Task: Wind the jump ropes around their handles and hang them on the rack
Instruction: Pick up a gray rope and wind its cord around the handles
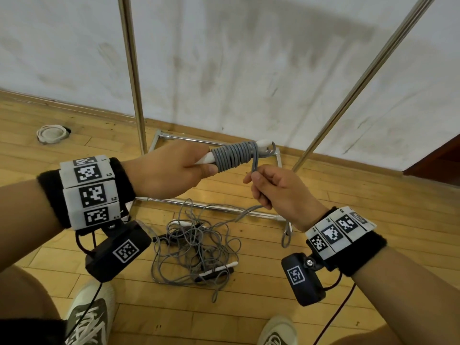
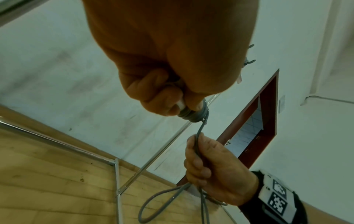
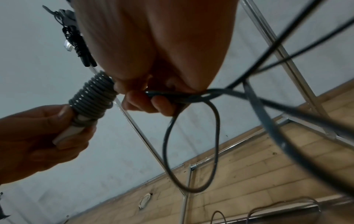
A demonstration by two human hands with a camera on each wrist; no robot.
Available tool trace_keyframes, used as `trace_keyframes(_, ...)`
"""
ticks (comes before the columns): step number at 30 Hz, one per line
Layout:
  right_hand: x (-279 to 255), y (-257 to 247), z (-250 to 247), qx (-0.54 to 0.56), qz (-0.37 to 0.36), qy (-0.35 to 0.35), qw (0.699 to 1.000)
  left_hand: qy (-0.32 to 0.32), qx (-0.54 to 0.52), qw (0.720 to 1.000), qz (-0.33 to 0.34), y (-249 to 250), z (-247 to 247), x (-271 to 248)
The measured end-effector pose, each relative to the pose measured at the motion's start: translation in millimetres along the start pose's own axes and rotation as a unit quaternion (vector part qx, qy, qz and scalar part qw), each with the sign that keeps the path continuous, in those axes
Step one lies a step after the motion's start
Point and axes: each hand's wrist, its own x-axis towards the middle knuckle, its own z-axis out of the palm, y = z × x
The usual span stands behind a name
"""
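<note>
My left hand (image 1: 174,168) grips the white handles (image 1: 262,143) of a grey jump rope, held level in front of me. Many turns of grey rope (image 1: 235,155) are coiled tightly around the handles (image 3: 76,130). My right hand (image 1: 276,190) sits just right of and below the coil (image 3: 93,94), its fingers curled round the doubled free rope (image 2: 198,145). A loop of that rope (image 3: 191,145) hangs below the right hand. The metal rack (image 1: 130,70) stands behind, with two upright poles and a base frame (image 1: 211,207) on the floor.
A tangled pile of grey jump ropes (image 1: 196,247) with white and black handles lies on the wooden floor between my feet and the rack base. A white ring-shaped object (image 1: 51,133) lies at the far left by the wall. A doorway (image 2: 254,128) opens at the right.
</note>
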Motion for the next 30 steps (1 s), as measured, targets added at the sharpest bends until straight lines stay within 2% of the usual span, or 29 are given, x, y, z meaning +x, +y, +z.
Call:
trace_keyframes(5,0.8,6.5,-4.0,-0.047,0.000,0.002,0.999,-0.040,-0.057,0.998,0.000,-0.7,-3.0,-5.1)
trace_keyframes(10,0.9,10.8,-5.1,-0.126,-0.032,-0.034,0.991,-0.090,-0.081,0.993,0.005,1.3,-6.4,-10.1)
trace_keyframes(12,2.6,12.5,-6.7,-0.144,-0.013,-0.040,0.989,-0.116,-0.079,0.990,0.011,3.7,-7.7,-12.2)
trace_keyframes(14,1.9,11.7,-10.0,-0.121,0.008,-0.046,0.992,-0.148,-0.074,0.986,0.019,6.9,-6.1,-14.5)
trace_keyframes(16,-0.1,10.5,-12.8,-0.032,-0.022,-0.073,0.997,-0.176,-0.065,0.982,0.021,9.3,-2.8,-16.3)
trace_keyframes(17,-0.5,10.8,-14.6,-0.021,-0.038,-0.085,0.995,-0.186,-0.059,0.981,0.020,10.1,-1.2,-16.8)
trace_keyframes(21,8.2,21.3,-16.2,-0.246,-0.090,-0.057,0.963,-0.215,-0.036,0.976,0.010,10.7,1.0,-16.5)
trace_keyframes(26,10.8,23.1,-18.6,-0.326,-0.065,-0.047,0.942,-0.254,0.007,0.967,0.012,7.1,4.5,-17.5)
trace_keyframes(30,10.9,14.8,-18.3,-0.290,-0.029,-0.034,0.956,-0.270,0.098,0.958,-0.006,0.0,14.7,-14.9)
